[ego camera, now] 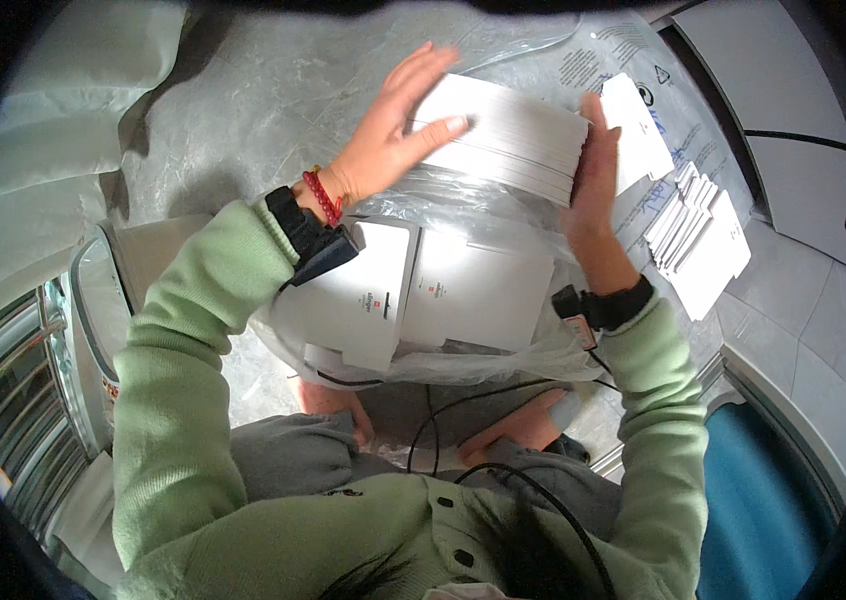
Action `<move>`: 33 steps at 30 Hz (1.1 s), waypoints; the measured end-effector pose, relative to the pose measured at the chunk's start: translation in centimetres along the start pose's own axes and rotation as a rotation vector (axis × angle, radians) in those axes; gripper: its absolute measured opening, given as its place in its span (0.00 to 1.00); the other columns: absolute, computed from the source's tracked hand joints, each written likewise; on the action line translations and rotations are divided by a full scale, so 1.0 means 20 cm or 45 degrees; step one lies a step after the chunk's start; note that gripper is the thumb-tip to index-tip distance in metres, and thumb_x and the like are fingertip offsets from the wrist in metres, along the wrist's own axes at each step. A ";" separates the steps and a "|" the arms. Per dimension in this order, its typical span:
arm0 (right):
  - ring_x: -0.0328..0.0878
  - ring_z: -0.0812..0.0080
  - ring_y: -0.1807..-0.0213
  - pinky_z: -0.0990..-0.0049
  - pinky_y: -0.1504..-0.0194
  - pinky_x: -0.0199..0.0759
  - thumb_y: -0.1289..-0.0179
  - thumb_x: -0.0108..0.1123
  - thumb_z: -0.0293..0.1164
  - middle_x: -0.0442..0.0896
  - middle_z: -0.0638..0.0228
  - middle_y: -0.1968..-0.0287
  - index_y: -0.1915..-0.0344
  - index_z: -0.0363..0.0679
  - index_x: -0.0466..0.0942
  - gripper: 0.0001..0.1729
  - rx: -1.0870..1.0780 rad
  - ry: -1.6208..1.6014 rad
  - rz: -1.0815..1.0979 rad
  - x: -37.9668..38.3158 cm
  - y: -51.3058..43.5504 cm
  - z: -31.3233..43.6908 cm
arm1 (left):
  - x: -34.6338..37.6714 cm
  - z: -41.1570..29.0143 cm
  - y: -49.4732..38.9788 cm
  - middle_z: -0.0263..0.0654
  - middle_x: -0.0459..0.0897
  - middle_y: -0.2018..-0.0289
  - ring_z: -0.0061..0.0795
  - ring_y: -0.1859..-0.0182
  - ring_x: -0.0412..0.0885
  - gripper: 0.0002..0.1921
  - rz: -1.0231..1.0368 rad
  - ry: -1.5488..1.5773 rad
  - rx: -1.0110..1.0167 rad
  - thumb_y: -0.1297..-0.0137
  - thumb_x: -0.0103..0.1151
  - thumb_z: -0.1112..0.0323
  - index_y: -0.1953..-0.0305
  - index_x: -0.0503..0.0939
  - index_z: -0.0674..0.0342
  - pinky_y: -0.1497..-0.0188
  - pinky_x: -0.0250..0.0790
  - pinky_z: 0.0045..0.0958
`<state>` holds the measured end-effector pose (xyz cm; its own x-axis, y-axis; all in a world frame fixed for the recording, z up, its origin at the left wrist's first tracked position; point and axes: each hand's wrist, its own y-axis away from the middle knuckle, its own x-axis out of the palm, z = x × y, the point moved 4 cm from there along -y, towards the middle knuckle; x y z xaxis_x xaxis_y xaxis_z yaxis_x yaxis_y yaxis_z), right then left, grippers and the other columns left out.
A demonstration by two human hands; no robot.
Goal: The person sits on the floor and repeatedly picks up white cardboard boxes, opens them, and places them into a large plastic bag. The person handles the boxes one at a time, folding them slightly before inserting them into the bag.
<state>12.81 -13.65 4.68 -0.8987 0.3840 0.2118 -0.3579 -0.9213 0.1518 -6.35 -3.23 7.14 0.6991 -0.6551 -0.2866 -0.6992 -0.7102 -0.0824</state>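
Observation:
A thick stack of flat white card pieces [505, 135] lies between my hands, its layered edges facing me. At its left end, my left hand [404, 124] has its thumb over the top edges and its slightly blurred fingers around the far corner. The palm and fingers of my right hand [594, 172] press against the right end. Nearer to me, a clear plastic bag [460, 369] holds two piles of white card pieces, the left pile [348, 300] and the right pile [479, 289], both bearing small print.
To the right, a loose white card pile [633, 135] and a fanned card pile [708, 247] lie on printed plastic sheeting [618, 45]. A bin [145, 247] stands at left by a pale curtain [70, 112]. Black cables [434, 420] run between my feet.

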 end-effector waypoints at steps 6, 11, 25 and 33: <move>0.43 0.67 0.28 0.70 0.32 0.41 0.31 0.26 0.59 0.44 0.61 0.28 0.31 0.41 0.45 0.41 -0.022 -0.109 -0.029 0.05 -0.02 -0.01 | 0.01 0.09 -0.03 0.45 0.53 0.37 0.33 0.35 0.50 0.36 -0.222 0.628 -0.446 0.34 0.44 0.44 0.36 0.50 0.65 0.34 0.43 0.31; 0.62 0.72 0.41 0.76 0.39 0.53 0.29 0.37 0.44 0.66 0.65 0.41 0.43 0.42 0.63 0.23 0.018 -0.012 0.024 0.05 -0.03 -0.01 | 0.03 0.08 -0.02 0.35 0.73 0.54 0.21 0.50 0.69 0.18 -0.227 0.661 -0.339 0.29 0.40 0.53 0.49 0.68 0.61 0.46 0.62 0.25; 0.48 0.60 0.33 0.61 0.33 0.42 0.39 0.47 0.53 0.48 0.57 0.34 0.33 0.43 0.40 0.44 -0.724 0.429 0.257 -0.05 0.00 0.04 | 0.04 0.12 -0.02 0.27 0.71 0.67 0.13 0.66 0.65 0.11 -0.302 0.567 -0.311 0.29 0.42 0.62 0.54 0.71 0.59 0.60 0.61 0.17; 0.48 0.62 0.32 0.61 0.33 0.42 0.40 0.48 0.58 0.54 0.59 0.35 0.32 0.42 0.44 0.47 -0.441 0.393 0.356 -0.01 0.02 -0.02 | 0.06 0.12 -0.03 0.29 0.72 0.60 0.15 0.60 0.68 0.13 -0.233 0.627 -0.355 0.28 0.39 0.61 0.55 0.73 0.61 0.55 0.62 0.18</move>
<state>12.77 -14.09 4.39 -0.9856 0.1339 -0.1030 -0.1103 -0.9720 -0.2076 -5.42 -3.08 4.59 0.8385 -0.5105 0.1907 -0.5414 -0.8203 0.1843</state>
